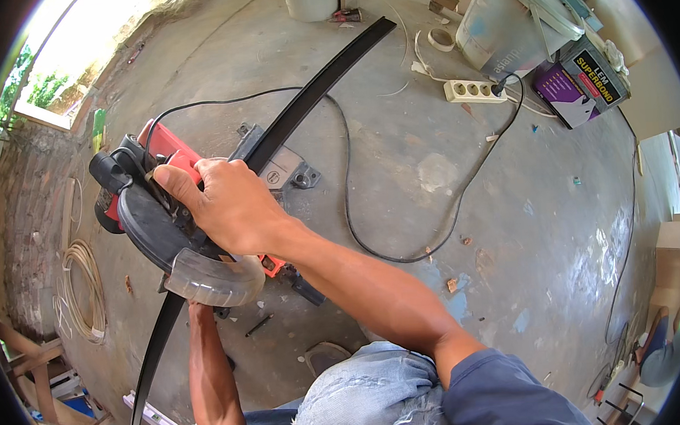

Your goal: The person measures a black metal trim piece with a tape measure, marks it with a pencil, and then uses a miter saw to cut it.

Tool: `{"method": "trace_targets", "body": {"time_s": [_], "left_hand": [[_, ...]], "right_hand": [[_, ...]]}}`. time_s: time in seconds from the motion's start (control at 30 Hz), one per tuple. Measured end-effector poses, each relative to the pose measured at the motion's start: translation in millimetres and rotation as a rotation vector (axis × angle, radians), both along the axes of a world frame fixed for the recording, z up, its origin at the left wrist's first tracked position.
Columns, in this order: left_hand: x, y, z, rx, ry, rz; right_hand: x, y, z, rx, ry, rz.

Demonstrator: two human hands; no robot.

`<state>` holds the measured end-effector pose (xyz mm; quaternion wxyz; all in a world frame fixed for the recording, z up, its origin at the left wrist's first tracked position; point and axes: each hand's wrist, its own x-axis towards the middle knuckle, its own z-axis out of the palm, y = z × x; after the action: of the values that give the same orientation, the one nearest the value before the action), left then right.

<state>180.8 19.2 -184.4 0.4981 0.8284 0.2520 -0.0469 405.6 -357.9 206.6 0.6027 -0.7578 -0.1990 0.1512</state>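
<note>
The strip looks like smooth black metal. The guard is glossy clear plastic, the floor scuffed concrete.

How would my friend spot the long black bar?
On the grey floor, find the red-and-black miter saw. The long black bar sticks out from both sides. Unlike the thin, looping black cable nearby, it's much wider.

The left hand is hidden by the clear guard of the saw. The black strip's middle is covered by the saw and right hand. A pale bucket is cut off above.
</note>
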Motion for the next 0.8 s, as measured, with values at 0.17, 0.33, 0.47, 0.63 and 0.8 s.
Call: {"method": "trace_targets", "body": {"time_s": [0.17,0.33,0.47,0.63,0.8], "left_hand": [[1.9,5.2,3.3,-0.037,0.002,0.01],[2.7,7.4,7.8,-0.068,0.003,0.032],[2.8,6.1,10.7,-0.095,-0.002,0.051],[3.0,-2.3,12.1,-0.132,-0.01,0.076],[2.4,-5.1,15.7,-0.165,-0.018,0.104]], "right_hand": [[-0.7,-0.2,-1.5,0.03,-0.028,-0.001],[0.3,-1.7,-1.0,0.035,0.0,0.035],[-0.4,0.0,-2.5,0.034,-0.023,0.016],[0.9,-2.3,-2.7,0.024,0.0,0.034],[2.2,-7.2,5.0,0.001,0.053,0.113]]}}
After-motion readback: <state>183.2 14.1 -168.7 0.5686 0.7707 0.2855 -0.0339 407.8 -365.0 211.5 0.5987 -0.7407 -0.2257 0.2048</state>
